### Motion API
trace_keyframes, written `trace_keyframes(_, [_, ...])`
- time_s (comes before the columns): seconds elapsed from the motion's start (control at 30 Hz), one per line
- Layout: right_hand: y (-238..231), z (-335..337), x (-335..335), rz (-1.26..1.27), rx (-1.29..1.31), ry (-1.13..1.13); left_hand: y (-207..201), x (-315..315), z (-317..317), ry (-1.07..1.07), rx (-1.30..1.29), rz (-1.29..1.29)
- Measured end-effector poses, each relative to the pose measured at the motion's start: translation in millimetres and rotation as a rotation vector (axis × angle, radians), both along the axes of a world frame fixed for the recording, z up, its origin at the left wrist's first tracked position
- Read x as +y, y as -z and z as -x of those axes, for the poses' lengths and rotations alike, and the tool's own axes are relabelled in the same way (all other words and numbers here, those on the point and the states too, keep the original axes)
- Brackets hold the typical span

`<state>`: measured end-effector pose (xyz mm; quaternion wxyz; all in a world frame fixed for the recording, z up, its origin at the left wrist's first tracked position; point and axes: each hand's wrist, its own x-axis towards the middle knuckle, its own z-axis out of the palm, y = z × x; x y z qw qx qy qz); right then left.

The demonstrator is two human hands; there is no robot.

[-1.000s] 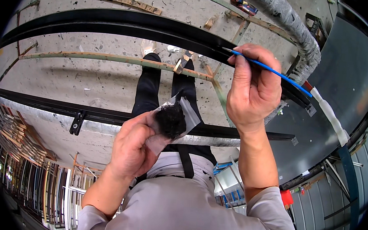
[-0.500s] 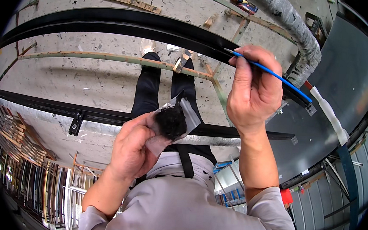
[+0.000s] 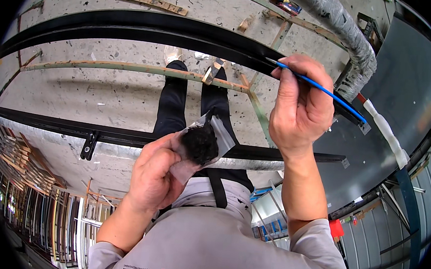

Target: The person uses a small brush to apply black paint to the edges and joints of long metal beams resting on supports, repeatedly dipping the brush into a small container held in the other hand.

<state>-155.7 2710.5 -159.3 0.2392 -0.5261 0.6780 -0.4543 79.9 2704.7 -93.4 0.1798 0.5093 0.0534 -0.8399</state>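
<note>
Concrete floor [image 3: 102,90] fills most of the view below you, speckled grey, with thin wooden strips lying across it. A long black metal frame [image 3: 133,27] curves across the upper part of the view; a second black rail [image 3: 124,136] runs lower, just above your left hand. A grey wrapped pipe [image 3: 347,31] lies at upper right, beside a dark sheet panel [image 3: 406,89]. Your legs in black trousers [image 3: 172,106] stand between the two rails.

Your right hand [image 3: 301,103] is raised near the upper frame, fingers curled closed in a pinch on a thin blue-handled brush [image 3: 325,91]. The handle runs from the fingertips out to the right and downward; its tip end points left, just at the edge of the black frame. Whether the tip touches the frame you cannot tell.

Your left hand [image 3: 157,173] sits lower, near your waist, fingers wrapped closed round a small clear plastic bag [image 3: 215,137] with a dark black lump [image 3: 199,142] on it. The thumb presses the bag's lower edge.

Against the frame half a second earlier: both hands sit in nearly the same places, the brush at the same slant. The bag and lump stay held as before. No clear shift in grip.
</note>
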Motion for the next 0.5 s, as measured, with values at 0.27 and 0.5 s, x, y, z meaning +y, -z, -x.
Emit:
trace_keyframes(0.27, [-1.0, 1.7, 0.1, -0.011, 0.011, -0.087, 0.1, 0.8, 0.5, -0.029, -0.016, -0.021])
trace_keyframes(0.5, [-0.2, 7.0, 2.6, -0.016, 0.017, -0.083, 4.5, 1.5, -7.7, -0.044, 0.116, -0.003])
